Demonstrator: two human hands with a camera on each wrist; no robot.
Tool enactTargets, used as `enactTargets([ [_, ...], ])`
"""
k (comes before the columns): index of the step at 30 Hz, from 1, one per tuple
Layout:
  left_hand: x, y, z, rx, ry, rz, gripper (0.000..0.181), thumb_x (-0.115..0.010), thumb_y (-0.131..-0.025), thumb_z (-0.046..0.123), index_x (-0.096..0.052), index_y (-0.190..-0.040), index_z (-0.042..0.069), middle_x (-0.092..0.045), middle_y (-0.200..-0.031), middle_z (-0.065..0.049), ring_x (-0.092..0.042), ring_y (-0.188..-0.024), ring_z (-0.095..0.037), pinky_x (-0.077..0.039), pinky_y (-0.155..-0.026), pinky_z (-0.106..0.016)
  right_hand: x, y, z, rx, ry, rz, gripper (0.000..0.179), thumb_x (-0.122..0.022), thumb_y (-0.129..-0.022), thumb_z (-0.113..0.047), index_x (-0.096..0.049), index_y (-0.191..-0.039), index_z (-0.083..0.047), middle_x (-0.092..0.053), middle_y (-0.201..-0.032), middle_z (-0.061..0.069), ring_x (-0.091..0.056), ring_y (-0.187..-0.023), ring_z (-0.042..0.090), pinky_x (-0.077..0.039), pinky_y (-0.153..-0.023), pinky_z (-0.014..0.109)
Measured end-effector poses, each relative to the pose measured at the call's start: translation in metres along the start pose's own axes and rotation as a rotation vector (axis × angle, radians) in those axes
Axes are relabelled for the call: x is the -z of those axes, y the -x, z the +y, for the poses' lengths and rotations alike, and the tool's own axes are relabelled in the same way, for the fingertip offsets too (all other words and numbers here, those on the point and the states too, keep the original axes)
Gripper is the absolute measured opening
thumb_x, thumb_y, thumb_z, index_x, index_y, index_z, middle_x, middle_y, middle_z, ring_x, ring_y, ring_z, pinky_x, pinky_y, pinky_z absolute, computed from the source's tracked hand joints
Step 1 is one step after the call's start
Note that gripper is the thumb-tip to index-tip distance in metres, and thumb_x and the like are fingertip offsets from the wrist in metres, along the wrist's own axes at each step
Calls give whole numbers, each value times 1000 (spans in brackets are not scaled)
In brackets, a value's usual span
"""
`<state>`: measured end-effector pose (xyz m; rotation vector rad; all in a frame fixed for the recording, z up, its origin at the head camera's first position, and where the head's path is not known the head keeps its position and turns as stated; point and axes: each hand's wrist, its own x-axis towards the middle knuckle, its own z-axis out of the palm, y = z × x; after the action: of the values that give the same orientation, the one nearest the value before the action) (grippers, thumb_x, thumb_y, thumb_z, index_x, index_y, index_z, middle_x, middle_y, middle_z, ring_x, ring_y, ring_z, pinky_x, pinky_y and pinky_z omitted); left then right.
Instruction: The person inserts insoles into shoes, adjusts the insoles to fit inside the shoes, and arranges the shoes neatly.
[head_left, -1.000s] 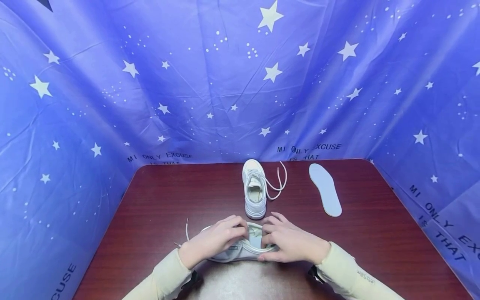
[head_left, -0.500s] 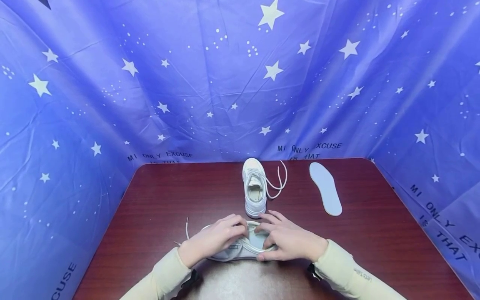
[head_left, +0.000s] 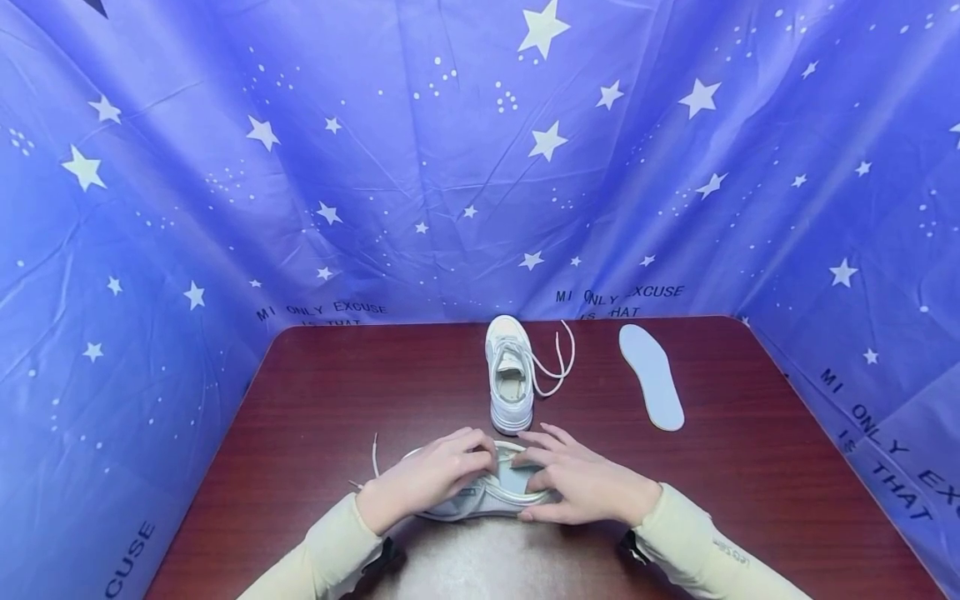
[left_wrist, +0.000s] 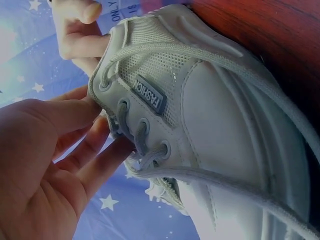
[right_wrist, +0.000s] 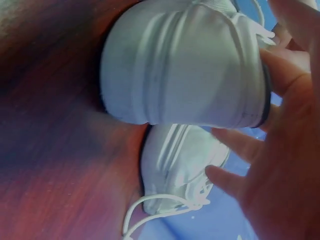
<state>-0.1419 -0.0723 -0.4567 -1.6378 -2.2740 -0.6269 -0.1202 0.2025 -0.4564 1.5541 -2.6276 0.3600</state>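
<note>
A white lace-up sneaker (head_left: 487,502) lies sideways at the near side of the table, toe to the left. My left hand (head_left: 431,479) pinches its upper at the tongue and eyelets. A small "FASHION" tag (left_wrist: 149,94) and loose laces show in the left wrist view. Inside the sneaker's opening lies a pale insole (head_left: 513,478). My right hand (head_left: 581,482) is at the heel end, two fingers reaching in over the collar and the thumb against the near side. Its other fingers stretch out past the far side, as the right wrist view shows.
Behind the held sneaker stands a second white sneaker (head_left: 512,408), heel towards me, with a loose lace (head_left: 558,383) trailing right. A loose pale insole (head_left: 651,377) lies at the back right of the dark red table (head_left: 337,375). A blue star-printed cloth (head_left: 420,167) surrounds the table.
Inside the sneaker's opening my right fingers have spread and shifted slightly, showing more of the insole. The left hand stays where it was.
</note>
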Motion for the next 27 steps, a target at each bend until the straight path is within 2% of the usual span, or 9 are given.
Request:
enactTargets([
  [5,-1,1,0,-25,-68,7,10,-70,-96,8,-72,-103,15,-64,-112,2,-64,-105,-12,-54,-89,-19,-1,3,7,39,-78,147,19,-68,-100,-34,-75,-87,-23,-71,-111,-3,-61,-124,29,-44,-106,55],
  [8,-2,1,0,-26,-93,0,13,-72,-94,8,-72,-104,16,-64,-113,2,-64,-105,-12,-55,-85,-19,2,4,14,59,-83,235,13,-67,-100,-26,-75,-90,-21,-70,-107,-4,-64,-115,22,-46,-102,45],
  [12,-3,1,0,-19,-92,-8,17,-74,-92,6,-72,-105,16,-64,-114,2,-64,-105,-12,-56,-81,-20,6,7,20,46,-73,304,9,-67,-99,-20,-75,-96,-18,-68,-107,-5,-63,-106,14,-48,-95,37],
  [20,-1,2,2,20,-41,19,19,-74,-93,5,-72,-109,15,-65,-113,2,-65,-105,-13,-57,-83,-24,7,10,25,-31,-64,330,7,-72,-94,-15,-75,-101,-17,-66,-101,-11,-62,-97,9,-49,-89,36],
  [24,-1,3,4,21,-66,34,19,-76,-91,8,-72,-108,15,-64,-108,2,-64,-99,-12,-57,-81,-23,6,11,26,-63,-55,329,10,-73,-94,-16,-75,-103,-17,-66,-101,-12,-61,-96,9,-49,-87,36],
  [27,-2,4,6,18,-100,46,16,-78,-91,13,-71,-105,16,-62,-103,3,-63,-91,-10,-56,-75,-21,6,12,26,-82,-47,331,12,-73,-93,-16,-75,-105,-18,-66,-101,-13,-61,-96,9,-49,-86,35],
])
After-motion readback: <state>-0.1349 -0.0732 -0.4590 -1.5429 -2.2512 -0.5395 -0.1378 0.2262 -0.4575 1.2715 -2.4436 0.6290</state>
